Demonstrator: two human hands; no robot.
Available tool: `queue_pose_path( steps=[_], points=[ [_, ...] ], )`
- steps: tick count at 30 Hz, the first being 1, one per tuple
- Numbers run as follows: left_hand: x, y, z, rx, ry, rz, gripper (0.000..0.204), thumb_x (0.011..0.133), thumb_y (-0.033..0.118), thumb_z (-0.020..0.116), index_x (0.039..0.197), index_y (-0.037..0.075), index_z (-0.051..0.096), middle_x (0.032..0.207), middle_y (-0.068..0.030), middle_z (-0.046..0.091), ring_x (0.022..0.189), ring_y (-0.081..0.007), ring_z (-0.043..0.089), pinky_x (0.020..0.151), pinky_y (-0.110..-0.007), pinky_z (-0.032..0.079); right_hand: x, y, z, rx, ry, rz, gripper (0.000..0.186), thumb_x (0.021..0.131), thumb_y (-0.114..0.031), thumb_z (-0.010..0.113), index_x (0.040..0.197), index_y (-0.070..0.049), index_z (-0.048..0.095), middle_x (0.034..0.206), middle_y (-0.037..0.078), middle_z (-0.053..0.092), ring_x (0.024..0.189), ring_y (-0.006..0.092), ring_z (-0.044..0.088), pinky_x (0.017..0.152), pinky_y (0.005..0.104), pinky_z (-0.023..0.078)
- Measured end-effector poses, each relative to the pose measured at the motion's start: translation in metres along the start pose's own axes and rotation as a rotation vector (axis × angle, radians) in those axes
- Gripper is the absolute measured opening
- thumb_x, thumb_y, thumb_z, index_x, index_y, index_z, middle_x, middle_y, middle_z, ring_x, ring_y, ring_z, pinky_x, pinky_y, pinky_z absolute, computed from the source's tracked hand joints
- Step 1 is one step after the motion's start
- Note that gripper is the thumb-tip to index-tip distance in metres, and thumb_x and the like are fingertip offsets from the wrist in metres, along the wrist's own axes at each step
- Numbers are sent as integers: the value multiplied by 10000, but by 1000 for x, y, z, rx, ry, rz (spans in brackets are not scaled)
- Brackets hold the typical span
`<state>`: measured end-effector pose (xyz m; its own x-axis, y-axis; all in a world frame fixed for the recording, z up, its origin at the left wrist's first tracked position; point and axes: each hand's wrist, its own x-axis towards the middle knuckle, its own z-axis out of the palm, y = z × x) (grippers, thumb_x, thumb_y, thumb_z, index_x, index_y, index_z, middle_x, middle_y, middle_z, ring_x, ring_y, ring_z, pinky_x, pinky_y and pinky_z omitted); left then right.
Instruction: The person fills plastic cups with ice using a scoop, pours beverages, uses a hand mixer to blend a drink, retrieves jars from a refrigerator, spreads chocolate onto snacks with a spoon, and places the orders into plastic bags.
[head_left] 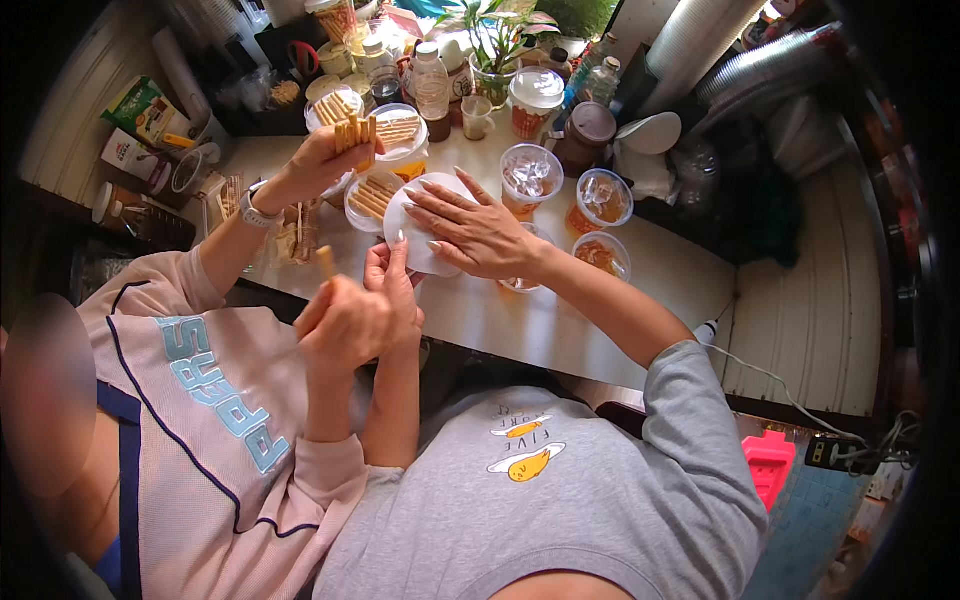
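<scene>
My left hand (397,285) grips the near edge of a thin white disc (418,252), thumb on top; it looks like a cup lid or paper round. Laid flat across the disc is my right hand (470,232), fingers stretched and apart. Just left of the disc stands an open tub of wafer sticks (372,197). Partly behind my right wrist is a clear plastic cup (520,284). Other cups with ice stand nearby: one (530,175) beyond the hand, another (600,203) to its right, and an amber-filled one (603,255) closer to me.
At my left a co-worker's hand (335,158) holds a bunch of sticks; their other hand (348,318), blurred, holds one stick beside my left forearm. More stick-topped tubs (398,132), bottles (430,85) and a potted plant (492,75) line the table's back. Stacked lids (770,65) lie back right.
</scene>
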<state>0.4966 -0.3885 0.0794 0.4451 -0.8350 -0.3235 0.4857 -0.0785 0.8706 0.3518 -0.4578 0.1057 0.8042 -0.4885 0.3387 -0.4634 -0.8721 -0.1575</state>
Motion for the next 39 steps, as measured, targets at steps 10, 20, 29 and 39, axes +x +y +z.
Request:
queue_pose_path(
  steps=[10,20,29,39],
  points=[
    [5,-10,-9,22,-63,-5,185,857,251,583,906,101,487,858,-34,597,743,-131,606,651,-320,540,-4,7,-1,81,-109,13,523,926,-386,256,1382,-129,262,1437,77,233,1339,203,178,1094,442,22],
    [-2,8,-20,16,-46,-48,265,827,294,609,954,89,500,893,-26,576,758,-118,574,622,-287,514,-11,15,-32,456,352,235,247,862,-186,534,1072,-56,534,1163,120,516,1136,215,449,972,396,317],
    [7,-9,-8,-11,-118,-218,472,805,408,593,1160,110,503,1115,-28,515,1004,-210,528,862,-390,446,-236,106,-121,-236,898,1356,147,752,-92,607,653,-20,524,634,141,577,598,302,574,575,366,449],
    [3,4,-19,5,61,-164,459,796,400,599,1155,136,489,1074,-19,521,992,-202,523,834,-387,439,-351,277,-117,-91,22,1266,665,705,-11,521,1337,-60,322,1338,171,379,1244,310,353,1037,367,293]
  ],
)
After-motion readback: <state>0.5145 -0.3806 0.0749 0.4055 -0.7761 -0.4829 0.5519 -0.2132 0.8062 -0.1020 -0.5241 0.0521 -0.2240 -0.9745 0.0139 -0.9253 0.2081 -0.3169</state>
